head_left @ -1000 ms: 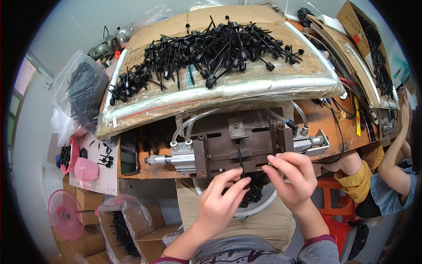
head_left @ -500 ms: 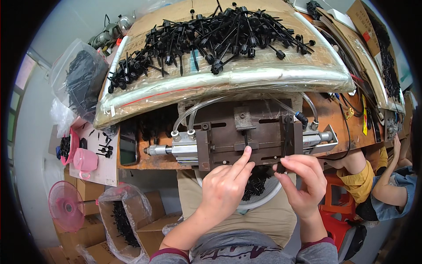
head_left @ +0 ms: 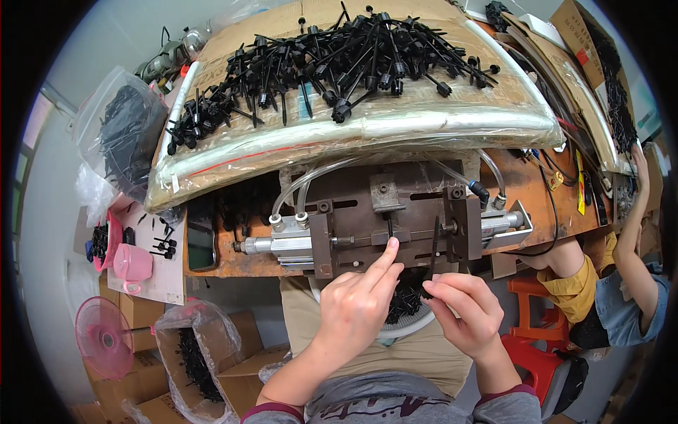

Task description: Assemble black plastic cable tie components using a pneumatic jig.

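My right hand (head_left: pixel 466 311) pinches a slim black plastic stake (head_left: pixel 435 254) near its lower end. The stake stands nearly upright in front of a dark metal fixture (head_left: pixel 417 212), right of its centre. My left hand (head_left: pixel 357 300) has its index finger stretched out, the tip at the small centre block (head_left: pixel 388 239) of the fixture. A thin black piece (head_left: pixel 390 225) lies in line with that block, below the upper clamp block (head_left: pixel 385 192). The other left fingers are partly bent, and nothing shows in them.
Silver air cylinders flank the fixture, the left cylinder (head_left: pixel 293 247) with clear hoses. Black stakes with round heads (head_left: pixel 353 63) pile on the cardboard behind. Below my hands, a white basket (head_left: pixel 417 326) holds black parts. A pink fan (head_left: pixel 106 338) stands left; a co-worker's arm (head_left: pixel 628 226) shows right.
My right hand has moved left with the stake, away from the fixture's right block. My left index finger stays at the centre block. The co-worker's arm reaches farther up.
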Tool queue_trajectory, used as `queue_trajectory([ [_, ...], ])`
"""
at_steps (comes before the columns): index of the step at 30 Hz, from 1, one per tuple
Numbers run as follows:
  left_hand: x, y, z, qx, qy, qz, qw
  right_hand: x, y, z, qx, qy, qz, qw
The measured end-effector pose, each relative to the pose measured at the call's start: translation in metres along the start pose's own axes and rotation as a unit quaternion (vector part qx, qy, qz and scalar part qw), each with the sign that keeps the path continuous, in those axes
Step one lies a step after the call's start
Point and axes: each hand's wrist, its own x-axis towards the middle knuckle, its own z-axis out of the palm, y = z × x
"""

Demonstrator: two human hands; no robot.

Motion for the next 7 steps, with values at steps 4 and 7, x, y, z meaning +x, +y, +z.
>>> queue_trajectory([
  [4,-0.0037,-0.0025,-0.0008,-0.001,-0.002,0.006,1.0,-0.003,-0.0003,0.0039,0.01,-0.013,-0.001,1.0],
  [7,-0.008,-0.0019,-0.0092,-0.026,-0.025,0.014,0.999,-0.0011,-0.0011,0.0032,0.005,-0.022,-0.003,1.0],
])
